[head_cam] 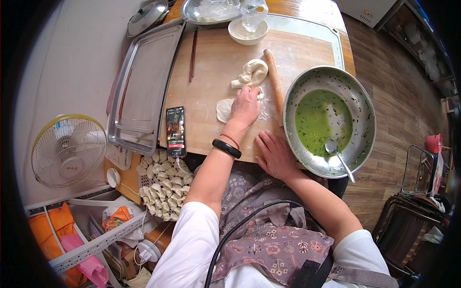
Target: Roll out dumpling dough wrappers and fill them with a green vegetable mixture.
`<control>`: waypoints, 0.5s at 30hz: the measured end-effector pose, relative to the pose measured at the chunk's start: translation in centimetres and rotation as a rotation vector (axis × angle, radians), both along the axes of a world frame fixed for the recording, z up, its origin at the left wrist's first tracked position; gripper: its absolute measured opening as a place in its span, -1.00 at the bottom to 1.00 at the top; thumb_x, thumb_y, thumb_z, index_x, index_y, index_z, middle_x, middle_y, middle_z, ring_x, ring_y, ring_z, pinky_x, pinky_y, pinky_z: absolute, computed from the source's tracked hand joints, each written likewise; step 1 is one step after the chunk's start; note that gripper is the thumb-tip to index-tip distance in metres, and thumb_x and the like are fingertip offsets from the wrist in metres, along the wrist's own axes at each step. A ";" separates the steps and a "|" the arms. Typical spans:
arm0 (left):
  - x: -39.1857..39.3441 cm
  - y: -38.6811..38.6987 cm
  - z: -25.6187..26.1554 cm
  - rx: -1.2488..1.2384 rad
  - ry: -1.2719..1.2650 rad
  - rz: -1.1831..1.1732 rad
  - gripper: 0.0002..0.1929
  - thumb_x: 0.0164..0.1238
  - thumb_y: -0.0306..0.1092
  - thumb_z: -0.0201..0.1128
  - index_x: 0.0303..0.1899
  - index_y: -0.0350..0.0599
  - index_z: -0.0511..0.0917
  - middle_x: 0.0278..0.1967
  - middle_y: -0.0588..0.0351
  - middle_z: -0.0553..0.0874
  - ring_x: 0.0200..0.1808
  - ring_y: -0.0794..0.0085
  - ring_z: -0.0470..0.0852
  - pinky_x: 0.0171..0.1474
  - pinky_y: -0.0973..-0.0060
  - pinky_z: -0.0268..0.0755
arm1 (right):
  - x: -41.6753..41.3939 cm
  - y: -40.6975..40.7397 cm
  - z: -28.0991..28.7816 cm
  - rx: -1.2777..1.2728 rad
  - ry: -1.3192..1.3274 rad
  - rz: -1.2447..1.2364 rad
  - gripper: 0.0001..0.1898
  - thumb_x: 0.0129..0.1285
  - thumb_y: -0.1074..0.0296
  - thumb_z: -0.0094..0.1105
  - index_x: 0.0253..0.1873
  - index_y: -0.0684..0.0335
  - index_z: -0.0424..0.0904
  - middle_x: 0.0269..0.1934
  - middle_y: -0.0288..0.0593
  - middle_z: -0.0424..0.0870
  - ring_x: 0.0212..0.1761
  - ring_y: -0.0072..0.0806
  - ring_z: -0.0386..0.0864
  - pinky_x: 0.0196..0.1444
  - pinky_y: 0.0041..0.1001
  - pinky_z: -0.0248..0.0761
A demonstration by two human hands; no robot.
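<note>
My left hand (247,105), wearing a black bangle and a red cord, reaches over the floured wooden board (209,75). Its fingers curl down beside small pieces of dough (260,95); whether they grip one is hidden. Just beyond the fingertips lies a thick, looped rope of dough (255,71). A flat round dough wrapper (224,110) lies left of that hand, partly covered by it. My right hand (275,153) rests palm down at the board's near edge, holding nothing, fingers slightly apart. Beyond it a wooden rolling pin (274,84) lies lengthwise beside the dough.
A steel bowl (365,108) of green liquid with a spoon (340,158) stands at right. Left are a metal tray (151,68), a phone (175,131) and chopsticks (193,54). Folded dumplings (167,192) fill a perforated tray below. A flour bowl (248,39) stands behind.
</note>
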State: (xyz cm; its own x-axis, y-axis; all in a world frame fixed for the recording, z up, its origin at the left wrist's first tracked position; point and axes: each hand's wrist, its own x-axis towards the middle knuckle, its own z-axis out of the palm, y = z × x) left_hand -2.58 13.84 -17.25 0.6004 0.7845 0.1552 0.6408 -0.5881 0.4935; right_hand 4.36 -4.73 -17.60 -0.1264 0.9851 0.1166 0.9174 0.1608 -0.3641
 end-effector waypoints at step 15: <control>-0.5 -1.9 0.3 0.018 -0.078 0.062 -0.72 0.08 -0.42 0.26 -0.12 -0.09 0.54 -0.21 -0.04 0.59 -0.09 0.09 0.54 0.02 0.22 0.40 | 0.0 0.0 0.2 -0.020 -0.032 -0.008 -0.38 0.22 0.06 0.08 0.30 0.30 0.27 0.31 -0.01 0.24 0.40 -0.17 0.13 0.42 -0.20 0.01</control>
